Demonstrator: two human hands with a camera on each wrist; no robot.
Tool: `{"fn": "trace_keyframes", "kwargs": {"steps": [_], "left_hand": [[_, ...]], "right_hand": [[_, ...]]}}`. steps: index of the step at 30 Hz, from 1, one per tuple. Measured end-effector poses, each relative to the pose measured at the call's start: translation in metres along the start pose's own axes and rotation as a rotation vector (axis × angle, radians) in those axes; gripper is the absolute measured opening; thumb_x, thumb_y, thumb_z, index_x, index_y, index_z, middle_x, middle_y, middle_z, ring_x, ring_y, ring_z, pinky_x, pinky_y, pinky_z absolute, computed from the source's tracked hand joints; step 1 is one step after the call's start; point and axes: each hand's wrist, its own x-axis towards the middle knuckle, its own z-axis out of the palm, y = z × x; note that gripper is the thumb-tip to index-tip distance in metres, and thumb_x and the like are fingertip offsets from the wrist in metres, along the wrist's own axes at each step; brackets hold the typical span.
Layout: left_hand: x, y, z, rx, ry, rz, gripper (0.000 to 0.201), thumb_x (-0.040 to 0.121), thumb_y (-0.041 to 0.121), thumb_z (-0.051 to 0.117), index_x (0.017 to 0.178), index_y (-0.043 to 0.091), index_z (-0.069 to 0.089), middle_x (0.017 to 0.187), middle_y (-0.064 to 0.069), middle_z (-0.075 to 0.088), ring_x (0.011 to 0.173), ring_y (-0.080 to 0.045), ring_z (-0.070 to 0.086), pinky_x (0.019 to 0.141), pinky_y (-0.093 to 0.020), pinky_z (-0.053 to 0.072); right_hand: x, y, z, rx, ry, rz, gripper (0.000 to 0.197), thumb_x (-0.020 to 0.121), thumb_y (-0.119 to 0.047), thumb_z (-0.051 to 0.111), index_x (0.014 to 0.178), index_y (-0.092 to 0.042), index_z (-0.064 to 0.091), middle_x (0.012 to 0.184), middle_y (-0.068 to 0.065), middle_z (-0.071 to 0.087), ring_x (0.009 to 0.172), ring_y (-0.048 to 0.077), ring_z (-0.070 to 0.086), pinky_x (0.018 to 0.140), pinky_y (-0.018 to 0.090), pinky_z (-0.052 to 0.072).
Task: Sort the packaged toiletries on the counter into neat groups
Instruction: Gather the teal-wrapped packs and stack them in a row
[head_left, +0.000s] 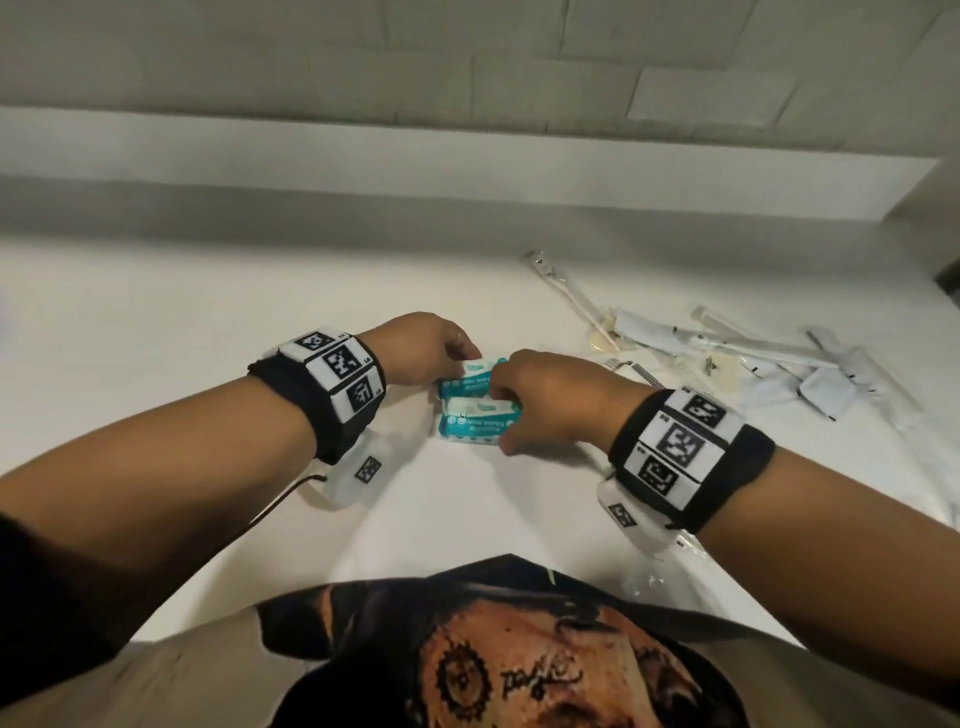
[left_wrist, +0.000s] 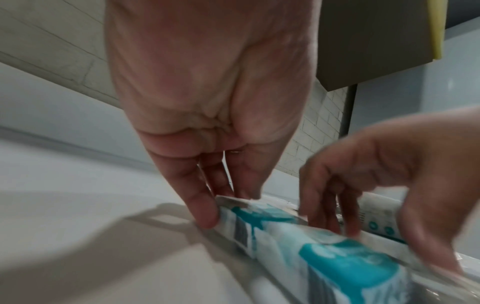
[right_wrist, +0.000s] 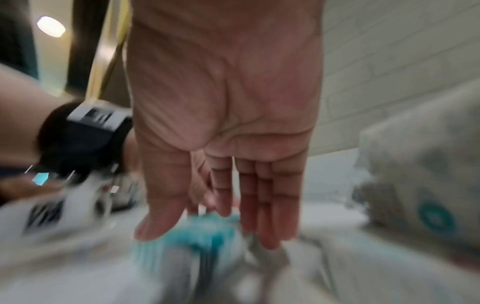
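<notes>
Two teal-and-white wet wipe packs lie side by side on the white counter (head_left: 182, 322), the far pack (head_left: 467, 375) above the near pack (head_left: 475, 423). My left hand (head_left: 460, 358) pinches the left end of the far pack; the left wrist view shows its fingers (left_wrist: 205, 214) on either side of that pack's (left_wrist: 337, 263) sealed end. My right hand (head_left: 500, 410) is curled over the right ends of both packs, thumb on the near side and fingers on the far side. The right wrist view is blurred, with teal wrapper (right_wrist: 182, 259) under the fingers (right_wrist: 270, 226).
A loose pile of clear and white packets (head_left: 727, 358) lies to the right, with a long wrapped stick (head_left: 566, 291) behind it. A clear packet (head_left: 649, 577) sits at the front edge under my right wrist. A raised ledge (head_left: 467, 156) runs along the back.
</notes>
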Motion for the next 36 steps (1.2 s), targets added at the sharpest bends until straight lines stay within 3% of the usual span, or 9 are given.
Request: {"fn": "trace_keyframes", "kwargs": {"steps": [5,8,11,13,18,22,24,27,36], "left_hand": [[-0.010,0.005,0.000,0.121,-0.166,0.057,0.080,0.078,0.054,0.068,0.145,0.025,0.035,0.140,0.006,0.043,0.126,-0.016,0.045,0.108,-0.034,0.036],[-0.018,0.013,0.009,0.309,-0.218,0.090,0.111,0.064,0.058,0.079,0.150,0.026,0.017,0.144,0.004,0.029,0.133,-0.019,0.031,0.111,-0.039,0.032],[-0.017,0.019,0.019,0.377,-0.142,0.098,0.111,0.060,0.053,0.082,0.147,0.024,0.020,0.137,0.003,0.033,0.125,-0.018,0.034,0.103,-0.037,0.037],[-0.016,0.019,0.020,0.369,-0.107,0.095,0.107,0.059,0.054,0.082,0.145,0.024,0.025,0.133,0.004,0.037,0.122,-0.017,0.036,0.100,-0.036,0.039],[-0.024,0.012,0.017,0.323,-0.143,0.086,0.108,0.055,0.060,0.082,0.143,0.025,0.029,0.133,0.006,0.036,0.123,-0.015,0.035,0.105,-0.038,0.038],[-0.031,0.002,0.013,0.246,-0.091,0.008,0.099,0.055,0.056,0.083,0.137,0.026,0.039,0.124,0.006,0.038,0.116,-0.014,0.041,0.100,-0.038,0.043],[-0.033,-0.004,0.010,0.205,-0.067,-0.030,0.083,0.060,0.050,0.083,0.129,0.024,0.046,0.119,0.005,0.043,0.108,-0.014,0.047,0.093,-0.033,0.045],[-0.035,-0.009,0.009,0.165,-0.027,-0.076,0.072,0.064,0.049,0.082,0.123,0.025,0.049,0.116,0.006,0.047,0.103,-0.013,0.050,0.085,-0.028,0.045],[-0.030,-0.009,0.007,0.098,0.077,-0.090,0.096,0.061,0.044,0.085,0.139,0.024,0.033,0.133,0.004,0.037,0.120,-0.015,0.044,0.097,-0.032,0.044]], "right_hand": [[-0.026,0.035,-0.053,0.142,0.155,0.149,0.046,0.080,-0.046,0.071,0.118,-0.027,0.055,0.109,-0.005,0.061,0.089,0.014,0.056,0.077,0.030,0.045],[-0.044,0.063,-0.067,0.043,0.050,0.326,0.063,0.071,-0.056,0.075,0.122,-0.025,0.052,0.115,-0.002,0.059,0.092,0.017,0.056,0.079,0.033,0.046],[-0.048,0.066,-0.047,-0.086,-0.190,0.405,0.093,0.057,-0.054,0.084,0.131,-0.022,0.038,0.108,-0.003,0.059,0.088,0.018,0.060,0.078,0.037,0.053],[-0.045,0.065,-0.036,-0.141,-0.174,0.394,0.096,0.055,-0.037,0.088,0.131,-0.019,0.033,0.096,-0.002,0.058,0.078,0.017,0.060,0.071,0.037,0.056],[-0.028,0.053,-0.057,0.147,0.078,0.310,0.064,0.073,-0.022,0.079,0.122,-0.022,0.038,0.093,-0.002,0.058,0.074,0.012,0.056,0.061,0.029,0.046],[0.007,0.036,-0.059,0.381,0.077,0.202,0.028,0.085,-0.026,0.070,0.111,-0.019,0.061,0.106,-0.001,0.065,0.086,0.014,0.060,0.076,0.030,0.051],[0.029,0.033,-0.053,0.426,0.051,0.200,0.027,0.085,-0.025,0.071,0.111,-0.019,0.066,0.107,-0.002,0.067,0.095,0.016,0.062,0.087,0.033,0.051],[0.054,0.031,-0.048,0.431,0.067,0.190,0.027,0.081,-0.025,0.075,0.106,-0.024,0.063,0.103,-0.004,0.063,0.095,0.015,0.058,0.078,0.028,0.047],[0.071,0.015,-0.044,0.295,0.003,0.062,0.026,0.092,-0.013,0.060,0.116,-0.019,0.069,0.119,-0.005,0.067,0.098,0.010,0.059,0.084,0.023,0.044]]}}
